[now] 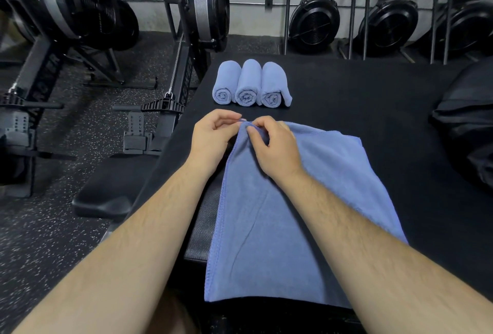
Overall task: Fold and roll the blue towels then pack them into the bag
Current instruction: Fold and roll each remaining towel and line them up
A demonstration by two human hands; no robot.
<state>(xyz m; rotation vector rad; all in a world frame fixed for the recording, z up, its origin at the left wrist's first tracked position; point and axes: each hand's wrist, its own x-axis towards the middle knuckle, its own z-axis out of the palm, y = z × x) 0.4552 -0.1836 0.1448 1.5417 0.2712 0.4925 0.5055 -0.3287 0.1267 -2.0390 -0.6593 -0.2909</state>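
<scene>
A blue towel (280,227) lies folded lengthwise on the black table (360,93), reaching from the near edge to the middle. Both hands meet at its far left corner. My left hand (213,139) pinches that corner with curled fingers. My right hand (272,144) pinches the same corner from the right, its wrist lying over the cloth. Three rolled blue towels (250,84) stand side by side behind the hands, spiral ends facing me. A black bag (469,125) sits at the table's right edge, partly out of view.
Rowing machines (165,104) stand on the speckled floor to the left, with a black seat (106,195) close to the table's left edge. More black flywheel units (314,24) lean along the back wall.
</scene>
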